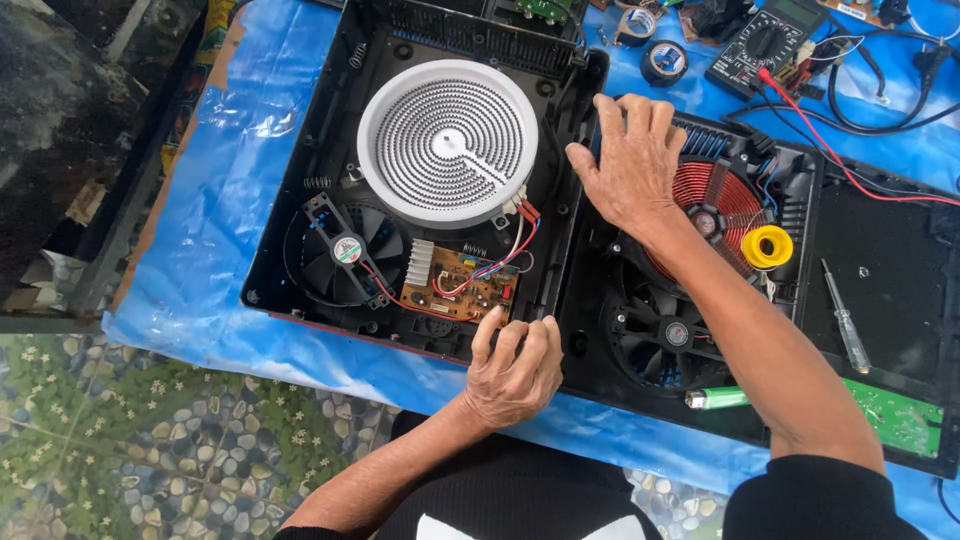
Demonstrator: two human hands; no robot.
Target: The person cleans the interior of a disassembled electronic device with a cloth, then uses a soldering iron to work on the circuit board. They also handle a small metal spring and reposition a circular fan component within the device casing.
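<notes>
An opened black stove housing (300, 170) lies on blue plastic sheeting. Inside it are a round white heating element (447, 141), a black fan (343, 251) and a brown circuit board (462, 286). My left hand (513, 372) grips the housing's near edge beside the board. My right hand (632, 160) rests palm down on the housing's right wall, fingers apart. Under my right forearm sits a second opened stove housing (805, 215) with a copper induction coil (722, 200) and a black fan (667, 335).
A yellow solder spool (767, 246), a screwdriver (846, 318), a green lighter (716, 398) and a green circuit board (902, 416) lie on the right unit. Tape rolls (663, 62), a multimeter (765, 44) with red and black leads sit at the back. Pebble-pattern floor lies at lower left.
</notes>
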